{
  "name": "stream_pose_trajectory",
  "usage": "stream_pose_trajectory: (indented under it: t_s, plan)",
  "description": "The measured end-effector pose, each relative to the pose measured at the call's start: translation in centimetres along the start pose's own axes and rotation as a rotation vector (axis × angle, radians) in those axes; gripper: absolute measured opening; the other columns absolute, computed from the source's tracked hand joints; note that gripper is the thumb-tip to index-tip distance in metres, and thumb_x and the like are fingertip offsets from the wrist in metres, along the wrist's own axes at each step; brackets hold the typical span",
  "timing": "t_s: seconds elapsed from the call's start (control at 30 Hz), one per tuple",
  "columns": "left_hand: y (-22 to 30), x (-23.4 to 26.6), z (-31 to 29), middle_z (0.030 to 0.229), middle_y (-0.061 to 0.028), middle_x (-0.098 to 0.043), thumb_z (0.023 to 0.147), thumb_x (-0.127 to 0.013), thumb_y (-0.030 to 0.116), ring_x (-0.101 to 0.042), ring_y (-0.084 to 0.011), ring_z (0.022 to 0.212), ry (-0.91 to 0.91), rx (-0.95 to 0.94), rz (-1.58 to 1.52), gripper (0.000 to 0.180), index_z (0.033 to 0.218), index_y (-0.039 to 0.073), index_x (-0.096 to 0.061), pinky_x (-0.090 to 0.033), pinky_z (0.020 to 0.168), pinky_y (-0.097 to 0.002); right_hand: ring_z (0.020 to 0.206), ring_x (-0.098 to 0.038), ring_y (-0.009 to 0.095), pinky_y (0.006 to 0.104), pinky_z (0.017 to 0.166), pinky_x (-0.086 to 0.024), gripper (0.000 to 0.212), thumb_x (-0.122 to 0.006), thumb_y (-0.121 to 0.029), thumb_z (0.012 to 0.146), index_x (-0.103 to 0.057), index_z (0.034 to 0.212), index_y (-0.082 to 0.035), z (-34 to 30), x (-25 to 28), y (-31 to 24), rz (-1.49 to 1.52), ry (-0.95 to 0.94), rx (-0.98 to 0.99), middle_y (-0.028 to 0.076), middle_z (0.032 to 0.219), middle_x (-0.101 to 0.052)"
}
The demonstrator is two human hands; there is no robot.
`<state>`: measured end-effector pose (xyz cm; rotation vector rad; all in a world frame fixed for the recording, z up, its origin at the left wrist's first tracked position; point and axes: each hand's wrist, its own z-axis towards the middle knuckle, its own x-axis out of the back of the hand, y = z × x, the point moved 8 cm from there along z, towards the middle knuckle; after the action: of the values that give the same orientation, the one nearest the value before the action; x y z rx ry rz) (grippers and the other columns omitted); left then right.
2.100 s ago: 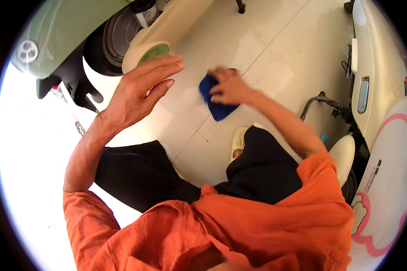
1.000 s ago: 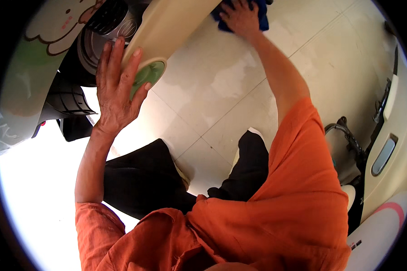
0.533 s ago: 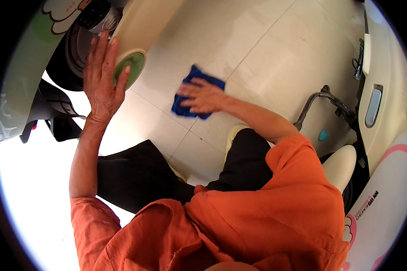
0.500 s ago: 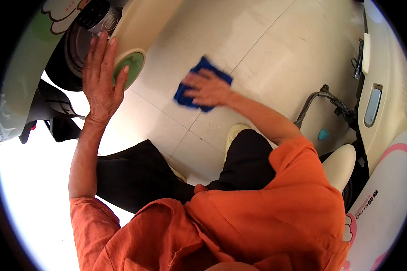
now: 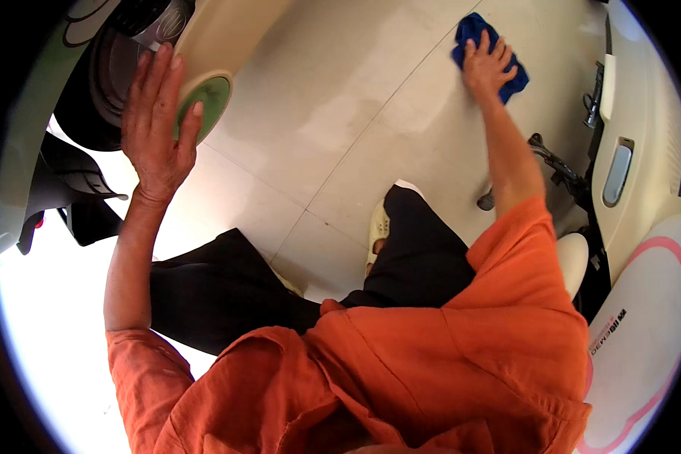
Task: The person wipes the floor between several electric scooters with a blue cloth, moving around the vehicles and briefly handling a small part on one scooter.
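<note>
Flatly pressing blue cloth (image 5: 471, 28) to floor tiles (image 5: 401, 113) with splayed fingers (image 5: 484, 47) of right hand (image 5: 486, 73); possibly liable to slip off for want of grip. Holding left hand (image 5: 157, 144) open, empty, beside green oval inset (image 5: 212, 104).

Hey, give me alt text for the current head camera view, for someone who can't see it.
A right hand lies spread on a blue cloth on a pale tiled floor. The left hand is open by a cream panel with a green oval, contact unclear; the sleeves are orange.
</note>
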<state>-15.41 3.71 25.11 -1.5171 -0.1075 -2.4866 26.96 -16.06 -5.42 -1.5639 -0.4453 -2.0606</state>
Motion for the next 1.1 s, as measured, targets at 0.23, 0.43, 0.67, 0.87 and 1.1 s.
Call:
stream_pose_trajectory:
  t_s: [0.23,0.43,0.67,0.87,1.1]
  plan:
    - [-0.1,0.1,0.2,0.138,-0.0186,-0.049,0.092,-0.057,0.014,-0.044,-0.0393,0.130,-0.006,0.007,-0.048,0.047,0.135,-0.001,-0.047,-0.036,0.106,-0.0491,0.141,-0.023,0.031,0.0603,0.109,-0.010,0.049,-0.045,-0.048,0.092,-0.052,0.132,-0.021,-18.1,7.0,-12.8,0.016,-0.198,0.515,0.010,0.150,-0.035]
    - [-0.9,0.3,-0.8,0.143,-0.0189,-0.044,0.094,-0.054,0.011,-0.038,-0.0420,0.134,-0.097,0.017,-0.013,0.048,0.139,0.000,-0.042,-0.032,0.108,-0.0518,0.139,-0.031,0.019,0.0468,0.113,-0.017,0.034,-0.054,-0.045,0.087,-0.063,0.117,-0.032,-22.0,11.4,-13.7,0.476,-0.290,1.042,0.000,0.147,-0.041]
    - [-1.2,-0.5,-1.5,0.142,-0.0177,-0.046,0.095,-0.054,0.011,-0.039,-0.0409,0.133,-0.093,0.002,0.011,0.049,0.141,0.004,-0.040,-0.032,0.109,-0.0515,0.141,-0.027,0.022,0.0502,0.113,-0.015,0.043,-0.054,-0.042,0.088,-0.057,0.127,-0.027,-9.2,6.0,-4.9,0.204,-0.258,0.678,0.003,0.150,-0.036]
    - [-1.0,-0.3,-1.2,0.142,-0.0198,-0.044,0.096,-0.053,0.011,-0.039,-0.0438,0.132,-0.114,-0.022,0.034,0.047,0.141,0.004,-0.040,-0.032,0.109,-0.0535,0.142,-0.022,0.025,0.0527,0.112,-0.013,0.049,-0.042,-0.049,0.096,-0.042,0.141,-0.029,0.3,2.1,3.1,0.058,-0.084,0.425,0.005,0.153,-0.030]
    - [-0.9,-0.1,-1.4,0.141,-0.0210,-0.045,0.094,-0.054,0.008,-0.040,-0.0422,0.132,-0.083,-0.031,0.016,0.046,0.138,0.002,-0.042,-0.033,0.108,-0.0540,0.144,-0.014,0.033,0.0641,0.106,-0.015,0.060,-0.031,-0.061,0.096,-0.027,0.148,-0.032,9.1,-3.3,11.3,0.021,-0.131,-0.009,0.013,0.156,-0.019]
